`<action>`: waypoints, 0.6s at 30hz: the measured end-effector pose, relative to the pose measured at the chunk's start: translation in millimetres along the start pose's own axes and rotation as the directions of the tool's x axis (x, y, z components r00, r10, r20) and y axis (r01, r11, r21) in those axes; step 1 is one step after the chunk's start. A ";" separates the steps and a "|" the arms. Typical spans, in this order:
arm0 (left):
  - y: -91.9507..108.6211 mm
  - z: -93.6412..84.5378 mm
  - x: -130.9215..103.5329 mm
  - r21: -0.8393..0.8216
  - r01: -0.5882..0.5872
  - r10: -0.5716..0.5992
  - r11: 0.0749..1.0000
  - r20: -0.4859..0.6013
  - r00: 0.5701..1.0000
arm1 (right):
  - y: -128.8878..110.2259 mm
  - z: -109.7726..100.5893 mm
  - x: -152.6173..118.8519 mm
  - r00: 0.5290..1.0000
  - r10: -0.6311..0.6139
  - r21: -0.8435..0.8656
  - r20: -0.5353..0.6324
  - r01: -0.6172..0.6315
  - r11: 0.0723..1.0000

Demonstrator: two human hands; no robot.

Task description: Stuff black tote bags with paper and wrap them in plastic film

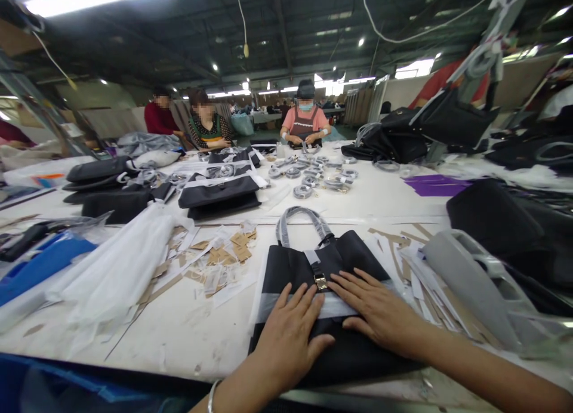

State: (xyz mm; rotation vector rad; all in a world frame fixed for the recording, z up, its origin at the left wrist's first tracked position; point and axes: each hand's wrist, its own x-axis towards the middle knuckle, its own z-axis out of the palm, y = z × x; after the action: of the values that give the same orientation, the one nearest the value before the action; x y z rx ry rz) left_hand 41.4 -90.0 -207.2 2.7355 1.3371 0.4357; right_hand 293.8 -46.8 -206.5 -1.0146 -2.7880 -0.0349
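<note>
A black handbag (331, 353) lies flat at the table's front edge, its wrapped handle (302, 213) pointing away from me. A pale translucent strip (333, 305) crosses its front, below a gold-coloured buckle (320, 281). My left hand (290, 332) lies flat on the left part of the bag, fingers spread, just below the buckle. On the right part rests my right hand (378, 308), also flat with its fingers apart. Neither hand grips anything. The bag's lower front is partly covered by my hands.
White wrapping sheets (129, 264) and brown tags (233, 249) lie to the left. A grey plastic holder (474, 281) and paper strips stand right. Further back are black bags (219, 195), coiled straps (308, 177) and purple sheets (436, 185). A masked person (306, 120) works across the table.
</note>
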 end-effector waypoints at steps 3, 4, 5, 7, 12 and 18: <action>-7.3 -19.6 10.5 -0.007 0.054 -0.054 0.999 0.046 0.997 | 15.1 -13.9 12.5 0.999 0.021 -0.020 -0.029 -0.022 1.000; -11.2 -25.8 13.7 0.007 0.084 -0.084 0.996 0.048 0.995 | 21.0 -17.3 16.3 0.997 0.052 -0.045 -0.053 -0.054 0.998; -15.6 -30.8 16.1 0.023 0.120 -0.121 0.992 0.048 0.991 | 26.8 -18.9 19.2 0.993 0.091 -0.068 -0.071 -0.095 0.993; -24.1 -35.8 16.9 0.037 0.189 -0.192 0.981 0.073 0.979 | 36.2 -16.4 20.7 0.982 0.183 -0.077 -0.057 -0.187 0.979; -30.3 -30.7 -1.9 -0.004 0.266 -0.260 0.964 0.194 0.946 | 35.6 -3.3 4.1 0.949 0.290 0.067 0.124 -0.299 0.952; -26.4 -44.0 -8.1 -0.127 0.356 -0.309 0.926 0.290 0.906 | 30.8 -31.2 3.0 0.933 0.257 0.223 0.250 -0.314 0.923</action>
State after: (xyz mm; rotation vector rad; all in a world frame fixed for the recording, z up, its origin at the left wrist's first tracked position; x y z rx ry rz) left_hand 4.2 -82.8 -171.6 2.2606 1.5634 0.1457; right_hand 316.1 -23.8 -176.4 -1.4153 -2.6931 0.4966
